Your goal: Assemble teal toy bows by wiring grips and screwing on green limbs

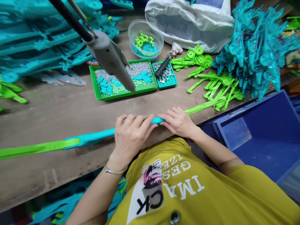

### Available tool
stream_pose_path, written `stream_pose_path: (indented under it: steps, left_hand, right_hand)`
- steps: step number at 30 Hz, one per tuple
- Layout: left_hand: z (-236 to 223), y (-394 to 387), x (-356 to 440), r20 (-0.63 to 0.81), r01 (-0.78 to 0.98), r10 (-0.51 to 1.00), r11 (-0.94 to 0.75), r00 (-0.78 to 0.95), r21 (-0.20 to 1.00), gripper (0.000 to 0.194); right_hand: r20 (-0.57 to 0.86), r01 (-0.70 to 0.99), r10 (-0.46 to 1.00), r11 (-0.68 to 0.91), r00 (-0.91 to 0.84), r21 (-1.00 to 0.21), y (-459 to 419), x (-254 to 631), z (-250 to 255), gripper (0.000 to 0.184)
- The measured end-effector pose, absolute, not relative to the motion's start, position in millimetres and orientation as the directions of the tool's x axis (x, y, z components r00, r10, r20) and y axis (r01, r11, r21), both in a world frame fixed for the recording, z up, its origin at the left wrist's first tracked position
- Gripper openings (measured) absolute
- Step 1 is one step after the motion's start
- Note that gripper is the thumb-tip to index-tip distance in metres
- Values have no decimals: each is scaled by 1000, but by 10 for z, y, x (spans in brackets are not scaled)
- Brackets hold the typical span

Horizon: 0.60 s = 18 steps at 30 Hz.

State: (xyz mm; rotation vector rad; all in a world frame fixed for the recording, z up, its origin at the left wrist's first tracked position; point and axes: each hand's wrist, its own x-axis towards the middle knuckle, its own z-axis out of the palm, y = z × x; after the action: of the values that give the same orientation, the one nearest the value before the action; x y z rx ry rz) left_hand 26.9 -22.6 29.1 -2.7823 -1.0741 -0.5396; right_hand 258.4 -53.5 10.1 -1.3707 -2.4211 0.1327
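A long plastic piece [93,137], turquoise in the middle and lime green at both ends, lies across the front of the bench. Both hands are closed around its turquoise middle, a short gap apart. My left hand [132,132] grips it with the knuckles up, a metal bangle on that wrist. Just to the right, my right hand [177,120] holds it near where the green end comes out. That green end reaches toward a heap of lime green plastic parts [226,81]. The undersides of the fingers are hidden.
Above the bench hangs a grey power screwdriver [110,56]. Behind it sit a green tray [126,93] of screws and turquoise bits, a small turquoise tray [172,82], and a clear bowl [160,40]. Turquoise parts [255,50] are piled right; a blue bin [264,125] stands below.
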Motion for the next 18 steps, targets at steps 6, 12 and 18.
stream_pose_path:
  steps: [6, 12, 18]
  left_hand:
    - [240, -183, 172, 336, 689, 649, -725, 682, 1, 27]
    - [238, -191, 130, 384, 691, 693, -703, 610, 169, 36]
    - [63, -189, -214, 409, 801, 775, -579, 482, 153, 93]
  right_hand:
    - [749, 807, 657, 486, -85, -335, -700, 2885, 57, 46]
    - [642, 694, 638, 225, 425, -684, -828, 3135, -237, 52]
    - [263, 287, 887, 157, 380, -945, -677, 3105, -396, 49]
